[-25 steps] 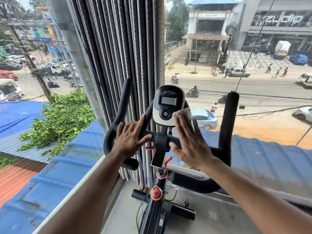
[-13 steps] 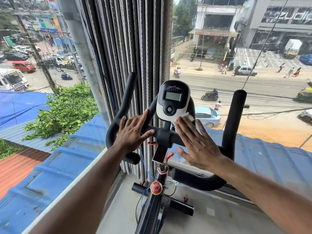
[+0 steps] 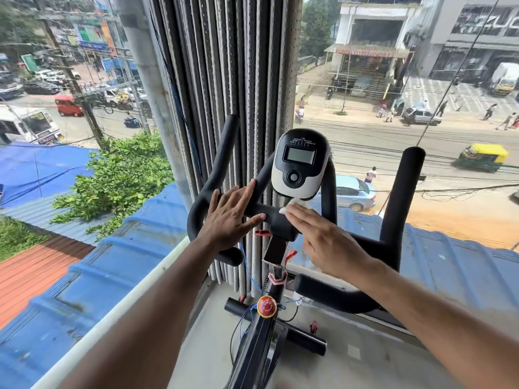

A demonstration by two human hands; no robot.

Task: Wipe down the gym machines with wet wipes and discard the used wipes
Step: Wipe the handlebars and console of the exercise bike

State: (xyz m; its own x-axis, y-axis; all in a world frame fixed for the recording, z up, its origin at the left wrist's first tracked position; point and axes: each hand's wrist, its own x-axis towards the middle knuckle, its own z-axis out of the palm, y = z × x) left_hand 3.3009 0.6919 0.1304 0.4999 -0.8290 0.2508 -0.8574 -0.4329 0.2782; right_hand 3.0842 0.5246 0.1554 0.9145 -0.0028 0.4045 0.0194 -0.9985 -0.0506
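An exercise bike stands at a window, with black foam handlebars (image 3: 400, 209) and a white-and-black console (image 3: 300, 164) with a small screen. My left hand (image 3: 229, 217) lies flat on the left side of the crossbar, fingers spread, thumb over the bar. My right hand (image 3: 323, 234) presses a white wet wipe (image 3: 290, 206) with flat fingers against the crossbar just below the console. Only the wipe's edge shows past my fingertips. A red knob (image 3: 266, 306) sits on the bike frame below.
Folded grey vertical blinds (image 3: 230, 80) hang directly behind the handlebars. Window glass surrounds the bike, with a white sill (image 3: 134, 310) at the left. The grey floor (image 3: 365, 360) runs around the bike's black front stabiliser bar (image 3: 303, 334).
My right hand has slid the wipe down from the console's lower right side onto the crossbar beneath it. My left hand has stayed on the left of the bar.
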